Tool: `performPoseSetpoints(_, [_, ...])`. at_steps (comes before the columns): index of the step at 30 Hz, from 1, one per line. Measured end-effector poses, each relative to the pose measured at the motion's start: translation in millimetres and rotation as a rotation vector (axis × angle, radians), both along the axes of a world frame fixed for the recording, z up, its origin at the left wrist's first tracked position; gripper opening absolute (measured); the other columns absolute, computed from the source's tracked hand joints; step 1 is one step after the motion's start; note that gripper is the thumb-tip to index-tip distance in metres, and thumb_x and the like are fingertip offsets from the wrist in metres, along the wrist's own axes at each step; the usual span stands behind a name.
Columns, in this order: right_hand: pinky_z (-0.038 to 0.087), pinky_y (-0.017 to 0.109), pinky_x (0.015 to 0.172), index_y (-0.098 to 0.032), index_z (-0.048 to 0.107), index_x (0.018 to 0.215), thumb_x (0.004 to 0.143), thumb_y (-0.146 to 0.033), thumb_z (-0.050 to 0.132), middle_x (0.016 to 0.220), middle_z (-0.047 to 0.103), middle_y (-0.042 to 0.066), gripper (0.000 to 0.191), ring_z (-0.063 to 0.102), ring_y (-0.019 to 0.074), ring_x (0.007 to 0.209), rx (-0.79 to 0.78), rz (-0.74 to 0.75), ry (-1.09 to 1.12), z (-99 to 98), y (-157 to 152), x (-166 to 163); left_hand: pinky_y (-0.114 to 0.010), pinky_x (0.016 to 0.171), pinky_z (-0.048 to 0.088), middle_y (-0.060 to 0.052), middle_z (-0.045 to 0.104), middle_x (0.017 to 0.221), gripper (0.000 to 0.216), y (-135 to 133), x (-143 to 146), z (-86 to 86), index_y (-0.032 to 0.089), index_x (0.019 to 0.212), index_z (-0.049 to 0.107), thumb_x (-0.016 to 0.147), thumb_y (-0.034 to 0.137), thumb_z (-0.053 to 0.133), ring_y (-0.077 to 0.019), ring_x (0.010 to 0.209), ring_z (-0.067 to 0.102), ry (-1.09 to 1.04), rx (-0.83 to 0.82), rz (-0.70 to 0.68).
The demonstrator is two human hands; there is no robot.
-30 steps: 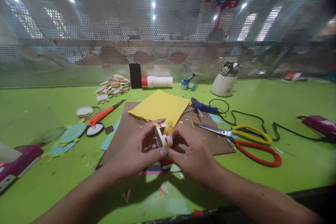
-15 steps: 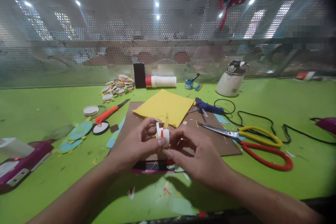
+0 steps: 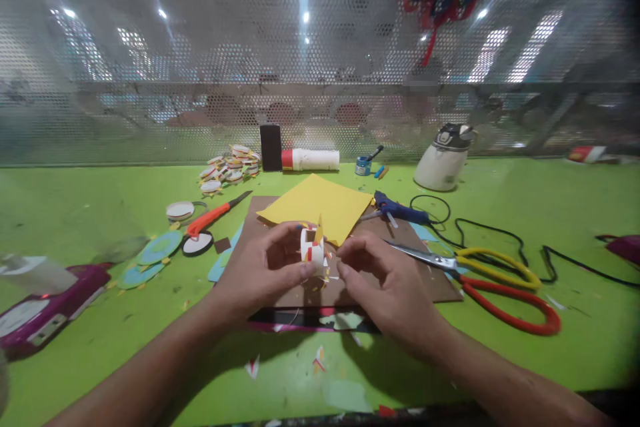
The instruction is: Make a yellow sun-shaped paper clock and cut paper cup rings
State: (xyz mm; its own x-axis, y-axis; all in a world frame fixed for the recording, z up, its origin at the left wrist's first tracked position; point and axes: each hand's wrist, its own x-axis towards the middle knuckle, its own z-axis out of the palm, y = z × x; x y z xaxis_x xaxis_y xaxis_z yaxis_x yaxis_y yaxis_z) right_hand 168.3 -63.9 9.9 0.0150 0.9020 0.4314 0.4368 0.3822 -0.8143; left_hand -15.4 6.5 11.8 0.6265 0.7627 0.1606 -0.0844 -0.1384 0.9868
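My left hand (image 3: pixel 267 263) is closed on a small white paper ring (image 3: pixel 313 255) with red marks and a yellow pointed piece standing up at its top. The thumb presses the ring's near side while the fingers sit behind it. Just to the right, my right hand (image 3: pixel 383 280) is apart from the ring, its fingers curled, with a small gap between thumb and forefinger and nothing visible in them. Beneath both hands lies a brown board (image 3: pixel 425 283) scattered with small paper scraps. A yellow paper sheet (image 3: pixel 317 203) rests on the board's far part.
Large scissors (image 3: pixel 445 260) and a blue glue gun (image 3: pixel 403 207) with a black cord lie to the right. On the left are an orange-handled knife (image 3: pixel 213 218), blue paper discs (image 3: pixel 160 248) and a purple power strip (image 3: pixel 55 307). Several similar rings (image 3: pixel 233 165) are piled behind.
My right hand has drawn away from the ring to the right. The left hand keeps hold of the ring, and the whole view has shifted slightly.
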Motion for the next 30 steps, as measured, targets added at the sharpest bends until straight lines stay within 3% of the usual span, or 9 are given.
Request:
performPoseSetpoints(4, [0.048,0.032,0.064,-0.016,0.06,0.086,0.084,-0.024,0.055,0.079,0.062,0.005,0.009,0.059,0.0175,0.071,-0.005,-0.025,0.011,0.5,7,3,-0.039,0.094,0.048,-0.012,0.064,0.12,0.051,8,0,-9.6,0.02,0.121,0.051,0.077,0.03,0.076,-0.0249,0.108,0.063,-0.077,0.064,-0.012])
performPoseSetpoints(9, [0.05,0.032,0.065,-0.017,0.06,0.087,0.083,-0.026,0.057,0.077,0.063,0.003,0.011,0.059,0.0166,0.069,-0.054,-0.032,0.062,1.5,12,16,-0.04,0.091,0.05,-0.011,0.065,0.114,0.041,17,-1,-17.9,0.02,0.113,0.054,0.078,0.03,0.074,-0.0231,0.103,0.064,-0.039,0.153,0.021])
performPoseSetpoints(14, [0.049,0.041,0.081,-0.017,0.066,0.089,0.082,-0.025,0.056,0.091,0.07,0.007,0.014,0.064,0.0221,0.087,-0.111,-0.081,-0.191,3.5,-2,35,-0.043,0.093,0.048,-0.011,0.067,0.112,0.047,18,0,-20.7,0.019,0.116,0.054,0.076,0.032,0.076,-0.0232,0.101,0.066,0.005,0.178,0.017])
performPoseSetpoints(20, [0.049,0.044,0.09,-0.012,0.059,0.115,0.08,-0.03,0.062,0.113,0.064,0.015,0.039,0.06,0.0245,0.104,-0.028,-0.043,-0.299,16.2,-21,32,-0.046,0.096,0.046,-0.014,0.07,0.111,0.05,11,5,-16.0,0.016,0.114,0.053,0.074,0.031,0.078,-0.0266,0.108,0.065,-0.036,0.113,-0.11])
performPoseSetpoints(25, [0.049,0.045,0.089,-0.013,0.054,0.125,0.072,-0.036,0.076,0.118,0.061,0.016,0.062,0.058,0.0265,0.105,-0.003,-0.013,-0.389,23.4,-13,16,-0.044,0.094,0.046,-0.014,0.071,0.107,0.052,7,4,-9.7,0.014,0.111,0.056,0.07,0.034,0.081,-0.0271,0.106,0.065,-0.062,0.106,-0.107])
performPoseSetpoints(30, [0.051,0.036,0.076,-0.016,0.063,0.098,0.077,-0.03,0.073,0.094,0.063,0.007,0.027,0.059,0.0187,0.084,0.062,0.041,-0.396,19.3,4,10,-0.04,0.088,0.048,-0.012,0.072,0.103,0.05,8,5,-7.5,0.014,0.106,0.061,0.067,0.038,0.082,-0.0259,0.1,0.066,-0.036,0.09,-0.061])
